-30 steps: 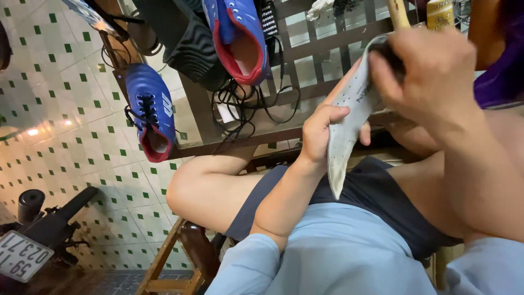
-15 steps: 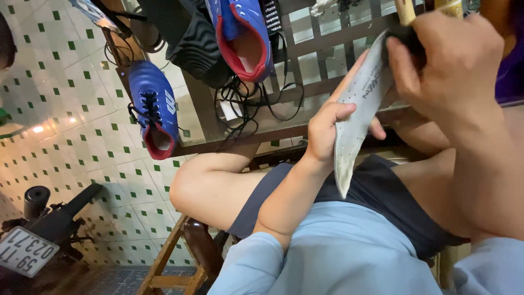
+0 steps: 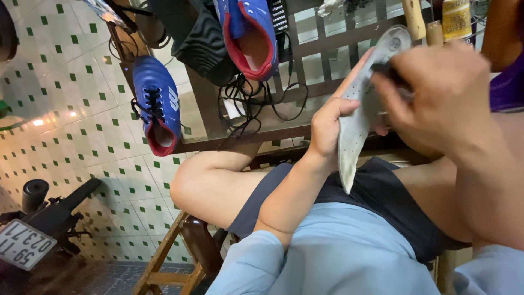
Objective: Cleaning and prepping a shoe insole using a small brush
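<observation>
Right hand [image 3: 436, 93] now lower on the pale insole [image 3: 352, 125], pinching a dark tool, left hand [image 3: 327, 128] still gripping its edge.

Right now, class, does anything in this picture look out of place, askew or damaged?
Little stands out. The blue football boot with red lining lies on the green-dotted white tiled floor, laces loose, apart from its twin on the wooden bench. The left hand holds a white perforated insole; the right hand is blurred.
</observation>
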